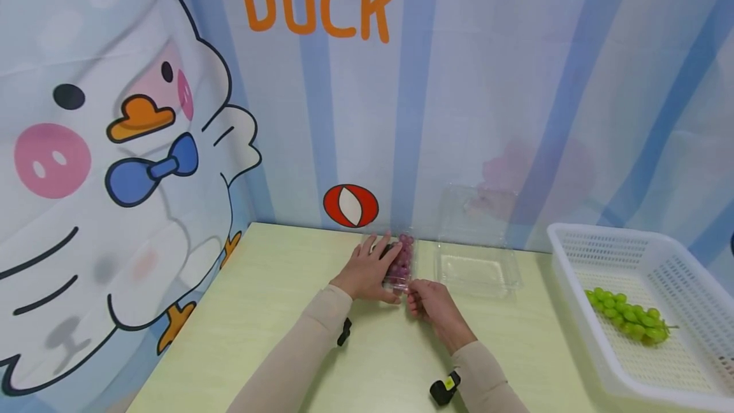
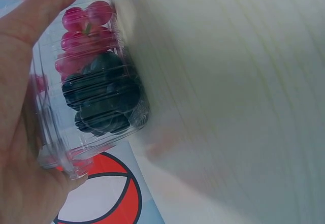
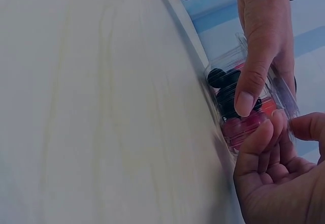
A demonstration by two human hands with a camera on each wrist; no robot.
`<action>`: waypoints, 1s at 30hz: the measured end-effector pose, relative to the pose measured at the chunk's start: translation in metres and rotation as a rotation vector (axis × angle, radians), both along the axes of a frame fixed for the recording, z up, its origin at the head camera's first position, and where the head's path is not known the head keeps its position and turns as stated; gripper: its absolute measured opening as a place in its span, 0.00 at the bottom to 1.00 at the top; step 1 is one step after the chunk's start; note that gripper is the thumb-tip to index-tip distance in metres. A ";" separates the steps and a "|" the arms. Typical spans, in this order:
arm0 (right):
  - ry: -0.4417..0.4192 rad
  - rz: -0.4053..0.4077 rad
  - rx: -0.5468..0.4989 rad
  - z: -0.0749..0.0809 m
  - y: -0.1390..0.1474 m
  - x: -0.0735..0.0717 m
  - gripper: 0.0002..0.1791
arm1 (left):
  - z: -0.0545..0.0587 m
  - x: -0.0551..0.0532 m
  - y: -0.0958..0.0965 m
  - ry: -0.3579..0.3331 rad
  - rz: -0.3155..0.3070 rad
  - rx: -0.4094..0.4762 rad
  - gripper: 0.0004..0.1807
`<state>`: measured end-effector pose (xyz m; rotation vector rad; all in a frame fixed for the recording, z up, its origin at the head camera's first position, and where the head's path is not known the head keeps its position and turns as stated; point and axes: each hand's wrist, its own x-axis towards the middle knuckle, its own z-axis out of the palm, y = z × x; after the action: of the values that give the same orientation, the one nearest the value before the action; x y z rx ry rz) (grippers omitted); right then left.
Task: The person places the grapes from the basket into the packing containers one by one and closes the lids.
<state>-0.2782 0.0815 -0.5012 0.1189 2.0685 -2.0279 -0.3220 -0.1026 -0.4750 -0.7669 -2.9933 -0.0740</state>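
Note:
A clear plastic clamshell box (image 2: 96, 144) stands near the table's back edge with its lid down over the fruit. Inside it lie pink-red grapes (image 1: 405, 253) and, at the far end, dark grapes (image 2: 104, 104). My left hand (image 1: 369, 271) rests across the lid with its fingers spread, and its thumb lies along the near side. At the near right corner, my right hand (image 1: 437, 306) pinches the edge of the box between thumb and curled fingers. The left hand hides much of the box in the head view.
Right of the hands stands a second clear clamshell box (image 1: 476, 273), its lid raised against the curtain. Farther right, a white plastic basket (image 1: 585, 336) holds a bunch of green grapes (image 1: 631, 320). A printed curtain (image 1: 367, 113) borders the pale table (image 1: 287, 273) at the back and left.

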 end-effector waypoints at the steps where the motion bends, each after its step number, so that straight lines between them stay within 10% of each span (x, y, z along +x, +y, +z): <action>1: 0.001 -0.001 0.000 0.000 0.000 0.000 0.13 | 0.000 0.000 0.000 -0.002 0.001 0.000 0.65; 30: 0.025 -0.016 0.006 -0.004 0.001 -0.001 0.14 | -0.003 -0.002 -0.001 -0.002 0.000 -0.022 0.65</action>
<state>-0.2788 0.0830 -0.5053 0.1123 2.0950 -2.0435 -0.3245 -0.1033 -0.4781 -0.7701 -3.0007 -0.0416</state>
